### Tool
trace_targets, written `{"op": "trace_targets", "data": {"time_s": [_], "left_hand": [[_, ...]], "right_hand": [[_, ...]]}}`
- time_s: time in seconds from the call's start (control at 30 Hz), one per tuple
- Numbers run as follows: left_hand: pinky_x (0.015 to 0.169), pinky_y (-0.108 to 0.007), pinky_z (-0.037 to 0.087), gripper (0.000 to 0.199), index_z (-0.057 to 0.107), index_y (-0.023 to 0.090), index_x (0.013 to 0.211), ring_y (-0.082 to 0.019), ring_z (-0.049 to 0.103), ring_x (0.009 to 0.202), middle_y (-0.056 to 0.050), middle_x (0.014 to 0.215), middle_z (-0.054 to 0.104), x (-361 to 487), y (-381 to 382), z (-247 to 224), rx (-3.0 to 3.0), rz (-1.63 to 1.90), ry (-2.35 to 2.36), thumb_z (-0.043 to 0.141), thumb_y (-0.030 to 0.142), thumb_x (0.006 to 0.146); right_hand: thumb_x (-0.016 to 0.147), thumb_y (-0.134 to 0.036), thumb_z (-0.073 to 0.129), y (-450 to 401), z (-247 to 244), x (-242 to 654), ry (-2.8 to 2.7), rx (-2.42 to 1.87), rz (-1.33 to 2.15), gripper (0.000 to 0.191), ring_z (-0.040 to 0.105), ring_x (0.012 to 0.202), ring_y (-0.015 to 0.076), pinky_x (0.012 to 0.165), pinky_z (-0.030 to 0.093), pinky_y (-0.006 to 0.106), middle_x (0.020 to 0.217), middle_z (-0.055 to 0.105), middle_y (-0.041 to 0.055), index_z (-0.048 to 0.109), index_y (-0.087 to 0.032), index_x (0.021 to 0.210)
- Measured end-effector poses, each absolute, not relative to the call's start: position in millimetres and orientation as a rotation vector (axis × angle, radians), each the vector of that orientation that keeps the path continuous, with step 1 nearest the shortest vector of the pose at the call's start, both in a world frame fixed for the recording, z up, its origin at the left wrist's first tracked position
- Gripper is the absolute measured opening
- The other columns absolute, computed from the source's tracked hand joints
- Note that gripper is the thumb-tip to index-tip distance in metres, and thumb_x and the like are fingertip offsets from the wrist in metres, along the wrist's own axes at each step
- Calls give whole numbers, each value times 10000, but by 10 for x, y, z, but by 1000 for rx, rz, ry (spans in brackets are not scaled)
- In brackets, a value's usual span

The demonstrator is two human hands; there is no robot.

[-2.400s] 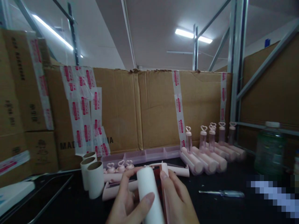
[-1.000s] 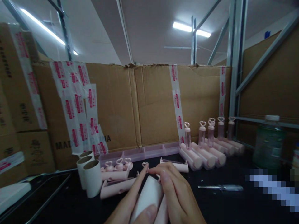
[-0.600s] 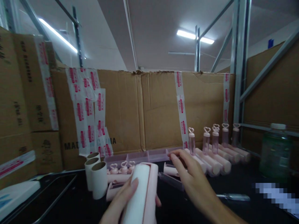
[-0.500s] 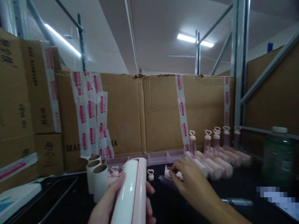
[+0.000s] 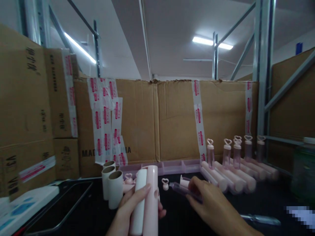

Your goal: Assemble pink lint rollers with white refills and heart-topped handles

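Observation:
My left hand (image 5: 125, 210) is closed around a long pink case (image 5: 152, 200) with a white roll (image 5: 139, 206) lying along its side. The case stands tilted close to the camera, and the fingers wrap behind it. Over the dark table, my right hand (image 5: 213, 204) grips a translucent purple tube (image 5: 182, 190) that lies low and points left. Beyond those fingers is a small pale pink part (image 5: 185, 181), partly covered. A pink heart-topped stopper (image 5: 165, 184) stands between the two hands.
White hollow rolls (image 5: 115, 191) stand at left, near a phone (image 5: 60, 209). Along the back runs a purple tray (image 5: 172, 167). Several pink cylinders (image 5: 236, 180) lie at right, with heart-topped clear tubes (image 5: 226, 157) upright behind them. A pen (image 5: 264, 219) and a bottle (image 5: 304, 173) are farther right.
My right hand has gone from the small pale pink part to the purple tube and now grips it. My left thumb now lies across the white roll. The view has swung slightly left.

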State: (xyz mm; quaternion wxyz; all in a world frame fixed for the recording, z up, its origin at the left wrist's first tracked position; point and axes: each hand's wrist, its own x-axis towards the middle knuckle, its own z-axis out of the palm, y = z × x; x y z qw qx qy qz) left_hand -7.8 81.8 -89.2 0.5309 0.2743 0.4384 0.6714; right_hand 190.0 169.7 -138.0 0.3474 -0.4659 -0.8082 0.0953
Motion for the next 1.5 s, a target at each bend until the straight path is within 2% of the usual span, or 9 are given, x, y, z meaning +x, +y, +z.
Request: {"op": "trace_targets", "data": {"time_s": [0.13,0.3,0.6,0.83,1.1,1.2,1.3,1.4,1.5], "left_hand": [[629,-328,634,405,662,130,1064,-223,738,657,-72,789,758,-101,827,-865,709,1665,1030,808,198,693],[592,-288,611,501,620,141,1135,-191,712,599,-49,770,759,-97,876,-932,808,1700,1117,817,303,703],[646,-309,611,599,584,148,1195,-220,730,698,-89,906,782,-21,872,-939,917,1684,1162,827,340,682],[632,-328,611,720,545,180,1280,-232,729,699,-65,914,779,-56,911,-970,1028,1724,1210,856,341,651],[508,-259,556,454,689,120,1006,-208,720,592,-119,877,793,25,835,-967,1061,1581,1262,824,399,674],[513,-289,585,439,693,128,999,-242,739,669,-131,964,790,53,832,-966,1079,1599,1210,821,395,674],[540,-321,611,425,691,115,986,-264,740,705,-131,883,794,55,839,-961,1110,1594,1165,815,383,680],[540,-285,590,447,671,86,1046,-223,721,598,-120,732,782,47,827,-956,1118,1541,1164,764,400,743],[511,-239,550,475,639,81,1109,-178,692,519,-116,723,781,51,798,-956,1079,1517,1174,719,420,786]], "right_hand": [[898,-324,590,1624,-1198,1948,-1873,-839,777,131,657,801,211,689,523,318,871,679,46,621,-198,918],[842,-401,669,1513,-1081,1937,-1752,-740,1012,216,667,883,220,725,544,313,951,702,64,680,-203,929],[825,-448,680,1454,-1085,1925,-1744,-784,1000,260,658,789,201,645,517,289,940,732,61,715,-206,913],[862,-461,640,1426,-1055,1928,-1806,-778,1015,280,570,652,146,560,418,234,738,684,19,713,-193,828],[834,-515,662,1418,-1067,1900,-1733,-734,1139,363,519,551,124,503,401,233,696,687,29,750,-167,886],[832,-524,661,1405,-1060,1894,-1733,-731,1121,372,518,557,123,502,403,231,703,678,31,747,-165,874],[840,-508,654,1395,-1084,1885,-1732,-709,1111,350,545,604,135,531,430,238,750,671,34,729,-168,871],[882,-462,623,1392,-1146,1878,-1725,-687,1045,296,571,669,145,596,453,252,836,668,37,703,-178,905],[931,-434,571,1388,-1195,1873,-1771,-677,973,268,573,721,145,652,446,258,890,654,35,683,-191,946]]}}
